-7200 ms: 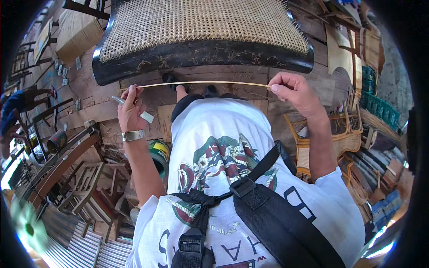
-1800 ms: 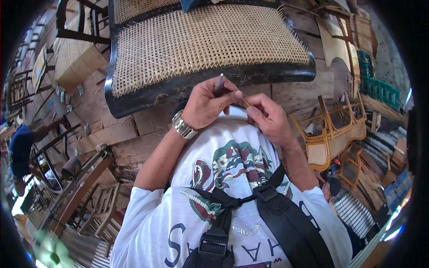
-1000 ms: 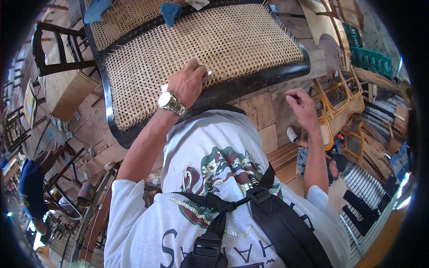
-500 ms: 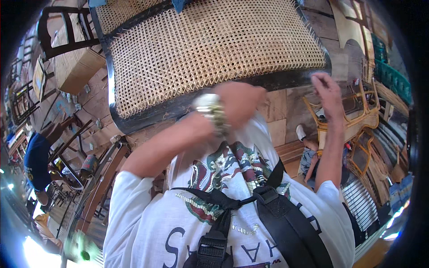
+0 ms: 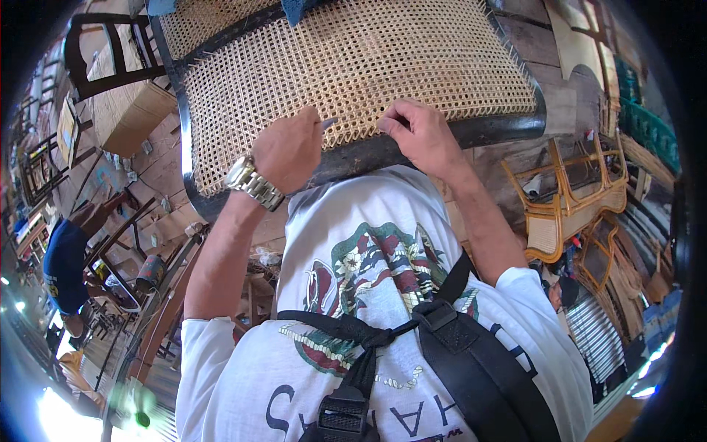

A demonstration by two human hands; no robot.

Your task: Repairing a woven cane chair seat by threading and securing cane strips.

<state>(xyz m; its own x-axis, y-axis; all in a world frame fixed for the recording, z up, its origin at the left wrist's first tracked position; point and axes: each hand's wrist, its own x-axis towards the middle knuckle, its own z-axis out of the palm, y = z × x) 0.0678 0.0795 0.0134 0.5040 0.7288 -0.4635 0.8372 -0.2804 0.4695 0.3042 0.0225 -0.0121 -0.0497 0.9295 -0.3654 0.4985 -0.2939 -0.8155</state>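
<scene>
A cane-webbing panel [image 5: 353,66] in a black wooden frame [image 5: 368,156] lies in front of me. Loose cane ends stand up along its near edge. My left hand [image 5: 289,149], with a metal watch on the wrist, is closed over the near-left part of the webbing. A short grey pointed tool [image 5: 329,124] sticks out of its fist; its kind is not clear. Over the near edge of the webbing, right of the tool, my right hand [image 5: 423,138] is pinched with thumb against forefinger. Whatever lies in that pinch is too small to make out.
A blue cloth [image 5: 294,9] lies at the panel's far edge. Left stand a cardboard box [image 5: 136,118] and a dark chair frame [image 5: 110,51]; a person in blue [image 5: 62,265] is beyond. Rattan chair frames [image 5: 567,199] sit at the right, with a green crate [image 5: 648,129] behind.
My left hand has swung back left from in front of my chest to the webbing. My right hand has come in leftward from the frame's right corner, its fingers now pinched.
</scene>
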